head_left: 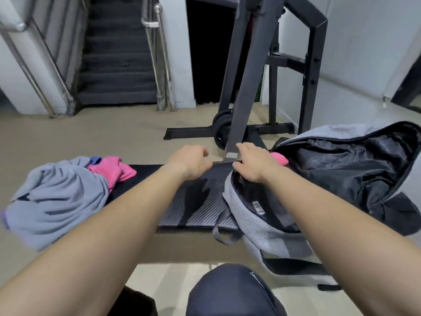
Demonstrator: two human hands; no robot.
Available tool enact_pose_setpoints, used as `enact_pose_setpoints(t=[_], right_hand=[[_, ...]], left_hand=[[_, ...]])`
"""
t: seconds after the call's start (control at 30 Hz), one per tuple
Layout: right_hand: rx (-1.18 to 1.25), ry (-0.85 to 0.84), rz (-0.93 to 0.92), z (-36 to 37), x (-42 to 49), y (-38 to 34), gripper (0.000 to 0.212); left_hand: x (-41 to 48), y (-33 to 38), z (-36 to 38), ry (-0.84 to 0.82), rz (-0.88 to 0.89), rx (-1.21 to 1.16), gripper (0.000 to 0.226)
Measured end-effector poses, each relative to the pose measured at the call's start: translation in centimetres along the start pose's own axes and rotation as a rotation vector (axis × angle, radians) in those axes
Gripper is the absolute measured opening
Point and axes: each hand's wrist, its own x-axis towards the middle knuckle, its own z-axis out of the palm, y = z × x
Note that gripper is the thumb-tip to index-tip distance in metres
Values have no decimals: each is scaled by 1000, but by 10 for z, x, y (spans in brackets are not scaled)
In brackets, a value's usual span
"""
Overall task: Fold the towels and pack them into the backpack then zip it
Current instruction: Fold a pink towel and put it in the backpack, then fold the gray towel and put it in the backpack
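Observation:
A grey backpack (255, 215) lies wide open on the right end of a black padded bench (193, 201), its black lining showing. A pink towel (279, 158) pokes out at the pack's far rim. My right hand (252, 163) rests on that rim beside the pink towel, fingers curled on the edge of the opening. My left hand (190, 161) hovers over the bench just left of the pack, fingers loosely bent and holding nothing. On the bench's left end lies a crumpled grey-blue towel (59, 201) with another pink towel (114, 171) behind it.
A black weight rack (246, 87) with plates at its foot stands just behind the bench. Stairs with metal rails (157, 53) rise at the back left. My knee (230, 293) in dark cloth is at the bottom, over a beige floor.

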Motion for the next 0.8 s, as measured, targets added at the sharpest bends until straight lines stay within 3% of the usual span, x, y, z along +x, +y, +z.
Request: enact_pose_setpoints(t=[0.37, 0.63, 0.8], right_hand=[[-45, -43, -329, 28, 15, -205, 57], [9, -105, -461, 83, 59, -300, 62], [117, -4, -531, 107, 92, -342, 62]], left_hand=[[-112, -174, -48, 108, -261, 97, 36], [-138, -275, -40, 334, -424, 41, 38], [-136, -317, -26, 456, -505, 22, 38]])
